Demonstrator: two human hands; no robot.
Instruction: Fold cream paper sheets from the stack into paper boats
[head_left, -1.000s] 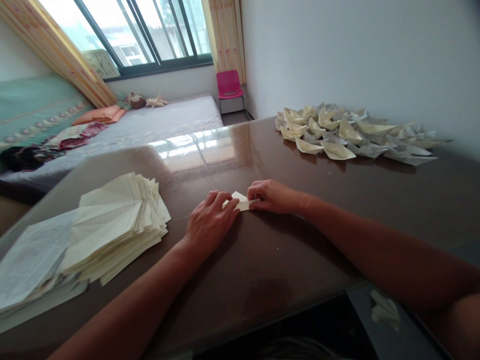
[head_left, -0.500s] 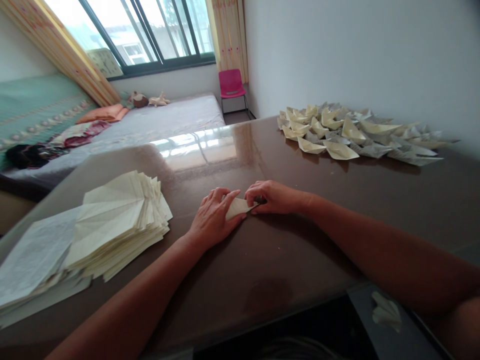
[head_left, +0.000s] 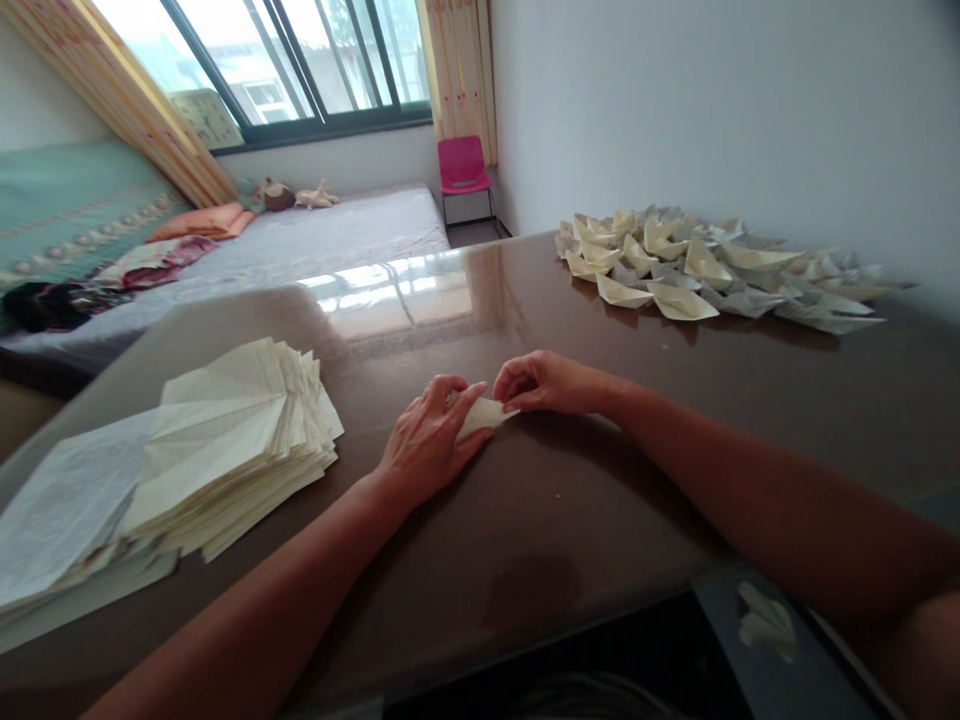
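Note:
A small folded piece of cream paper (head_left: 480, 417) lies at the middle of the brown table (head_left: 600, 520), partly covered by my fingers. My left hand (head_left: 429, 432) grips it from the left, thumb along its near edge and fingers over its far side. With thumb and forefinger together, my right hand (head_left: 541, 382) pinches at the paper's upper right edge. The paper's pointed right tip shows just below the right fingertips.
A thick stack of creased cream sheets (head_left: 217, 430) lies to the left, over greyish printed sheets (head_left: 71, 510). Many folded paper boats (head_left: 679, 300) crowd the back right by the wall. A crumpled paper (head_left: 765, 622) rests below the table's front edge. Beyond are a bed (head_left: 360, 220) and a pink chair (head_left: 461, 168).
My right hand has shifted slightly up from the paper's right tip to its upper edge, uncovering the tip. My left hand stays on the paper.

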